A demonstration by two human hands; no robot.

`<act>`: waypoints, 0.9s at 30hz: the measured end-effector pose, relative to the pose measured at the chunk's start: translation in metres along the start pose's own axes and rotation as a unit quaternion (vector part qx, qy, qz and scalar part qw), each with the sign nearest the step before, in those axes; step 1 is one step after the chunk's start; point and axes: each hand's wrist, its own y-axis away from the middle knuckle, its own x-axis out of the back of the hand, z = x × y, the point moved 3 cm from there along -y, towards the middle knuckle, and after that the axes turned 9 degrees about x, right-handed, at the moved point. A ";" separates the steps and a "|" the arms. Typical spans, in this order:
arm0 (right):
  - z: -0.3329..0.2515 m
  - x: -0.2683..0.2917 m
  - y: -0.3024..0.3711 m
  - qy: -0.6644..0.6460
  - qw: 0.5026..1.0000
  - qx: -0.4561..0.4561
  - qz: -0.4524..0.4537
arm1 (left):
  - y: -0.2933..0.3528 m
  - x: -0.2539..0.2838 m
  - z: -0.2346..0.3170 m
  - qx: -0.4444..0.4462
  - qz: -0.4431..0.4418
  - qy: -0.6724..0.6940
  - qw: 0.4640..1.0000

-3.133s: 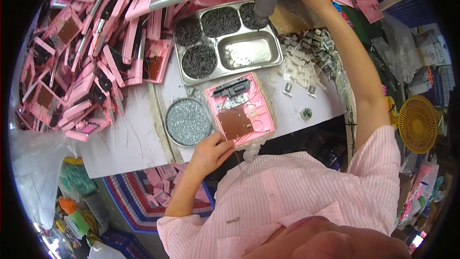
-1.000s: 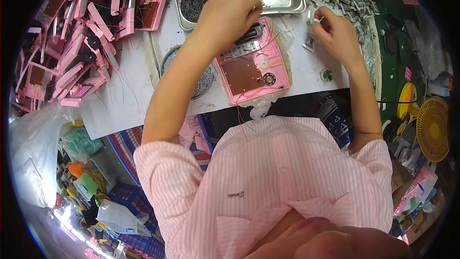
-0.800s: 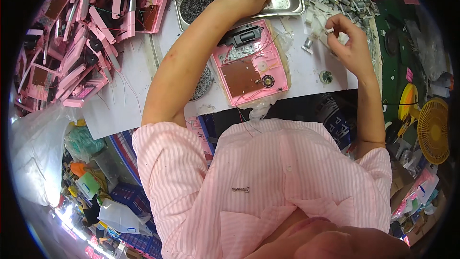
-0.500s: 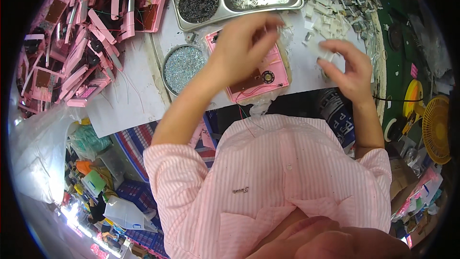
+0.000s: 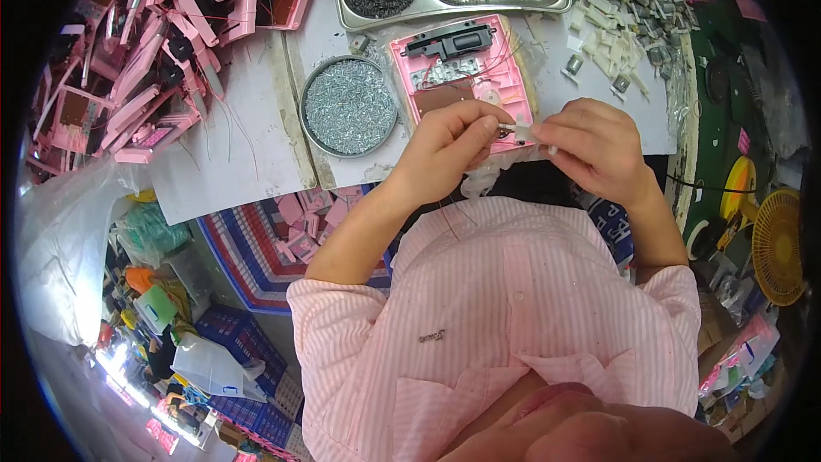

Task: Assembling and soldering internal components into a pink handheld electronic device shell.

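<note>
Above the near edge of an open pink plastic casing point(image 5: 511, 75), my two hands meet fingertip to fingertip. My right hand point(image 5: 599, 150) pinches a small white plastic piece point(image 5: 523, 129). From the other side, my left hand point(image 5: 453, 141) has its thumb and forefinger closed on something small and thin against that piece; the fingers mostly hide it. The casing holds a black bar-shaped part point(image 5: 451, 41), a metal plate point(image 5: 446, 74), a brown circuit board point(image 5: 443, 97) and thin wires. My hands cover its near end.
Left of the casing stands a round dish of small silvery parts point(image 5: 351, 107). Behind is a steel tray point(image 5: 500, 5) with black springs. White pieces and metal blocks point(image 5: 629, 0) lie at the back right. Pink casings point(image 5: 158, 43) are heaped at left, above a striped basket point(image 5: 256, 265).
My left hand has come back from near the tray and my right hand has moved left with the white piece. They now meet over the casing's near edge. The view has shifted slightly.
</note>
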 end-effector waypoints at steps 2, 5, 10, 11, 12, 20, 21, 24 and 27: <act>0.001 -0.001 0.003 -0.016 1.000 -0.005 -0.021 | 0.001 -0.007 0.000 -0.023 0.025 -0.141 0.989; 0.012 0.007 0.024 -0.142 0.984 -0.106 0.000 | 0.001 -0.013 0.018 -0.034 0.043 -0.235 0.971; 0.034 0.007 0.073 -0.402 0.832 -0.307 0.226 | -0.024 -0.015 0.032 -0.172 0.204 -0.590 0.762; 0.037 0.006 0.075 -0.401 0.837 -0.290 0.232 | -0.031 -0.016 0.022 -0.191 0.221 -0.618 0.730; 0.037 0.006 0.075 -0.411 0.836 -0.282 0.228 | -0.036 -0.017 0.014 -0.210 0.237 -0.644 0.697; 0.044 -0.004 0.059 -0.269 0.891 -0.316 0.183 | -0.019 -0.001 0.018 -0.238 0.223 -0.523 0.788; 0.045 -0.005 0.052 -0.192 0.934 -0.268 0.137 | -0.011 0.002 0.019 -0.241 0.218 -0.497 0.804; 0.048 -0.011 0.028 -0.007 0.988 -0.153 0.024 | 0.006 0.009 0.004 -0.294 0.242 -0.502 0.776; 0.051 -0.020 0.015 0.053 0.992 -0.117 -0.015 | 0.008 0.010 -0.007 -0.336 0.237 -0.532 0.740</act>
